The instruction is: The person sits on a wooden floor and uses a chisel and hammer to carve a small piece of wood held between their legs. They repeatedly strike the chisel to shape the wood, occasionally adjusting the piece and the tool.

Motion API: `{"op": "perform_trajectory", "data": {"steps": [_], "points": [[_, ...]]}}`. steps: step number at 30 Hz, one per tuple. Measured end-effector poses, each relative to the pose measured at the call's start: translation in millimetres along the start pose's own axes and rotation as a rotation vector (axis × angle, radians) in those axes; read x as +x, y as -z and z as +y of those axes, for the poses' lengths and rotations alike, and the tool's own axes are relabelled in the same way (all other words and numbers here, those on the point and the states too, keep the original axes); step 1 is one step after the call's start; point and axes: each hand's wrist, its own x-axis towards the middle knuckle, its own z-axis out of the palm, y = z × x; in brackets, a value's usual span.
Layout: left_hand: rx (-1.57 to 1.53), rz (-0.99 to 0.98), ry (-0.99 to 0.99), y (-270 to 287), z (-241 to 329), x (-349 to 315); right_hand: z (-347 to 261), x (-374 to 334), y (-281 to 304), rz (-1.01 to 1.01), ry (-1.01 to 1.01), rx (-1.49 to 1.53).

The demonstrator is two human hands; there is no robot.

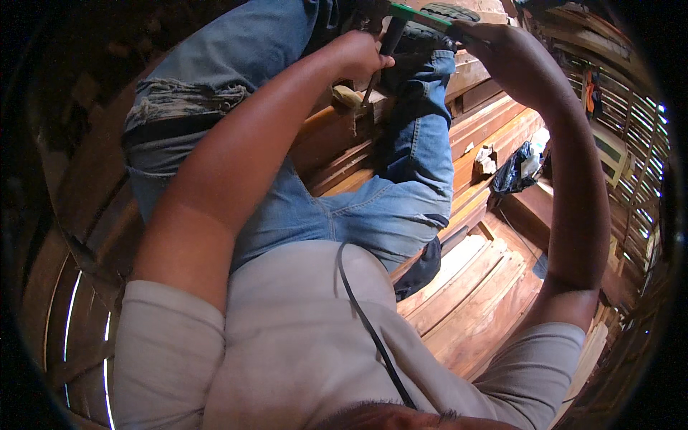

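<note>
My left hand is closed around the dark handle of a thin-shafted tool. The tool's tip points down onto a reddish wooden piece that lies across my lap. My right hand is raised just right of it, gripping a green-bodied tool that reaches toward the dark handle. What kind of tool the green one is cannot be made out. Both forearms stretch up from the lower edge over my grey shirt and torn blue jeans.
Long wooden planks lie side by side under my legs. A black plastic bag and a pale crumpled lump sit on boards at the right. A slatted wall lets in light at far right. A black cord crosses my shirt.
</note>
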Motion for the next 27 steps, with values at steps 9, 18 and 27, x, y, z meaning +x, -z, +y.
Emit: {"op": "perform_trajectory", "data": {"steps": [9, 18, 27], "points": [[-0.251, 0.232, -0.181, -7.4, 2.1, -11.4, 1.1, -33.0, 9.2, 0.463, -0.119, 0.121], [-0.303, 0.123, -0.113, -2.7, 11.2, -10.0, 59.5, -26.9, -28.2, 0.627, 0.012, 0.358], [-0.321, 0.138, -0.147, -6.3, 11.2, -9.2, 47.6, -28.1, -14.1, 0.281, 0.065, 0.106]]}}
